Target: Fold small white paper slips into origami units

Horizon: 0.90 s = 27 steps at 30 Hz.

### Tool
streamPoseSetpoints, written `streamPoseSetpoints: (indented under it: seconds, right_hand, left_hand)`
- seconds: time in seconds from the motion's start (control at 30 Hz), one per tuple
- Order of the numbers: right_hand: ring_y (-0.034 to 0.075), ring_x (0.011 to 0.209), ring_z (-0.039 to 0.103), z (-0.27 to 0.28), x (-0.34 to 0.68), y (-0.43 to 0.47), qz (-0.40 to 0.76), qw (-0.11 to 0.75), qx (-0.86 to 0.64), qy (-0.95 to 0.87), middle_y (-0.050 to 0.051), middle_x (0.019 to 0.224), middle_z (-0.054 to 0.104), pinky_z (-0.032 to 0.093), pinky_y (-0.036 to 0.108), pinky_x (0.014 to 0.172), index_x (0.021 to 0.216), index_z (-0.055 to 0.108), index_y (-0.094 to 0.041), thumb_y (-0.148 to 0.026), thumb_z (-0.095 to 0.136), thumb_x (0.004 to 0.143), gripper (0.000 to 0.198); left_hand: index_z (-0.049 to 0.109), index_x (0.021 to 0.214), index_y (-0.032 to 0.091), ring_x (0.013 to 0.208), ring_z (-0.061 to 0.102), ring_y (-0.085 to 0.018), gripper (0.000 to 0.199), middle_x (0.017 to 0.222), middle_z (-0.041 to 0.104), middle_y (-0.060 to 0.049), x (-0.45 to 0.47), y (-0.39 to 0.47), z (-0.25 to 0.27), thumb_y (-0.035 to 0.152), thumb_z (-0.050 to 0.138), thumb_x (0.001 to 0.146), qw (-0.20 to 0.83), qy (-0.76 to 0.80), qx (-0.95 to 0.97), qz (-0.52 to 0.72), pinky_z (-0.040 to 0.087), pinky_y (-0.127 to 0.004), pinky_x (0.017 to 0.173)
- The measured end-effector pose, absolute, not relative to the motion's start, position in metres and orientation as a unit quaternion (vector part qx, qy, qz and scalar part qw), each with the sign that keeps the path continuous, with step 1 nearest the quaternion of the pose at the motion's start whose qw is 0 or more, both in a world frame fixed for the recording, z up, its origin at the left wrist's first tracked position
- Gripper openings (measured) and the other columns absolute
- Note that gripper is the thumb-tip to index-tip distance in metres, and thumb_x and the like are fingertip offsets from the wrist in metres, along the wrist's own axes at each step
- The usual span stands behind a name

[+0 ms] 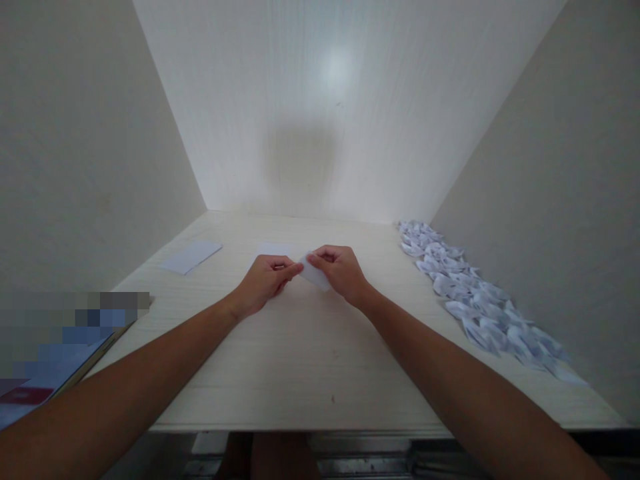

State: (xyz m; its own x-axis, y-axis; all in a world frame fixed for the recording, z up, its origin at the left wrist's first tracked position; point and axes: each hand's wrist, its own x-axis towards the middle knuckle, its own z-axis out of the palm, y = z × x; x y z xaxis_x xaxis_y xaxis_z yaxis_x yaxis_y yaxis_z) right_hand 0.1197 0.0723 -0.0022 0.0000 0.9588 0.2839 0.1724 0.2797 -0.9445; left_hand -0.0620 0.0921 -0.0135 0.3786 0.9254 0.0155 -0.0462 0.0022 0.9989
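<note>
Between my two hands, a small piece of white paper (317, 277) is held a little above the table, its lower corner pointing down to the right. My left hand (265, 283) pinches its left end between thumb and fingers. On the right side, my right hand (343, 272) grips the upper part with the thumb on top. Behind the hands lies another flat white sheet (273, 249), partly covered by my left hand. Whether the held paper is folded in layers, I cannot tell.
A stack of white paper (193, 257) lies at the back left. Along the right wall runs a long heap of folded white paper pieces (475, 293). A partly blurred flat object (75, 360) sits at the left edge. Walls enclose the table (300, 373) on three sides.
</note>
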Motion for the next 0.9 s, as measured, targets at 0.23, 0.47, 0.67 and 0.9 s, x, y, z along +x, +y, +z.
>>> streamPoseSetpoints:
  seconds: [0.23, 0.47, 0.67, 0.9]
  right_hand:
    - [0.013, 0.061, 0.055, 0.000, 0.116, 0.070, 0.379, 0.545, -0.481, -0.573, 0.001, 0.067, 0.067, 0.042, 0.027, 0.058, 0.068, 0.069, -0.019, -0.044, 0.075, 0.073, 0.026]
    - [0.012, 0.060, 0.053, -0.001, 0.114, 0.070, 0.386, 0.549, -0.485, -0.560, 0.000, 0.066, 0.066, 0.041, 0.026, 0.057, 0.066, 0.070, -0.019, -0.040, 0.074, 0.072, 0.022]
    - [0.012, 0.060, 0.053, -0.001, 0.111, 0.069, 0.416, 0.567, -0.472, -0.531, -0.001, 0.066, 0.066, 0.042, 0.026, 0.059, 0.068, 0.071, -0.018, -0.037, 0.076, 0.070, 0.020]
    - [0.012, 0.061, 0.054, 0.001, 0.108, 0.066, 0.411, 0.577, -0.478, -0.519, 0.000, 0.067, 0.066, 0.043, 0.027, 0.059, 0.067, 0.071, -0.018, -0.039, 0.075, 0.071, 0.021]
  left_hand:
    - [0.067, 0.067, 0.015, 0.039, 0.031, -0.005, 0.042, 0.049, 0.045, 0.006, -0.061, 0.091, -0.014, 0.050, 0.088, 0.064, 0.603, 0.376, 0.575, 0.405, 0.015, -0.021, 0.037]
    - [0.063, 0.066, 0.015, 0.039, 0.031, -0.004, 0.049, 0.048, 0.042, 0.008, -0.060, 0.089, -0.014, 0.056, 0.089, 0.063, 0.604, 0.379, 0.577, 0.398, 0.016, -0.020, 0.037]
    - [0.058, 0.059, 0.015, 0.039, 0.031, -0.003, 0.052, 0.048, 0.040, 0.008, -0.059, 0.090, -0.015, 0.055, 0.090, 0.062, 0.617, 0.372, 0.569, 0.397, 0.016, -0.019, 0.037]
    - [0.057, 0.055, 0.015, 0.038, 0.033, -0.003, 0.053, 0.049, 0.044, 0.005, -0.060, 0.087, -0.014, 0.054, 0.091, 0.061, 0.627, 0.376, 0.556, 0.394, 0.016, -0.019, 0.035]
